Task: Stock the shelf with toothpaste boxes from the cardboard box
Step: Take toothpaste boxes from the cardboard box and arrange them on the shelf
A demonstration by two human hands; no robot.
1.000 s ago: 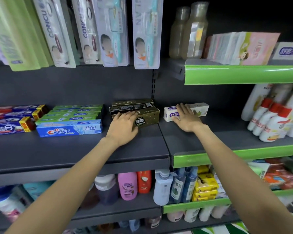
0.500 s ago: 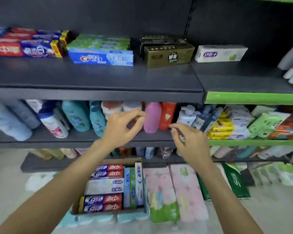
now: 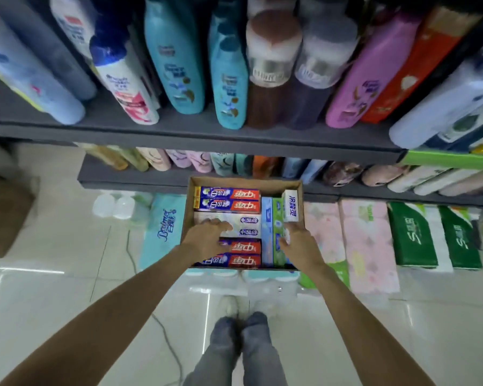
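Head view, looking straight down. Cardboard box point(image 3: 189, 218) open at centre frame, resting on soft packs point(image 3: 162, 227) on the floor, under the 6 o'clock edge of the bottle shelf point(image 3: 195, 136). Inside: red-and-blue toothpaste boxes point(image 3: 229, 200) stacked flat at 12 o'clock and again at 6 o'clock, a pale toothpaste box point(image 3: 243, 220) between them, blue and green boxes on edge toward 3 o'clock, one white box point(image 3: 290, 206) standing at the 2 o'clock corner. Left hand point(image 3: 207, 239) over the pale box, fingers spread and reaching forward, touching or just above its top; contact not resolvable through blur. Right hand point(image 3: 299, 240) at the 3 o'clock side, fingers curled down onto the on-edge boxes just below the white one; whether anything is actually pinched cannot be told. Nothing lifted clear yet, by the look of it. Judged step: picking the next boxes. Risks, as estimates only. Tight packing: pulling one on-edge box likely to drag a neighbour up and tip it out. White box stands loose and proud of the rest, so easily knocked over by the right wrist. Carton sits on soft packs, not firm floor: downward press or sideways tug could rock or slide it toward 6 o'clock. Flat-handed grab of the pale box likely to slip; glossy card, thumb needs an edge. Shelf lip directly overhead: raising hands straight up risks clipping it or nudging the bottles point(image 3: 173, 59) at 12 o'clock. Target shelf out of view.
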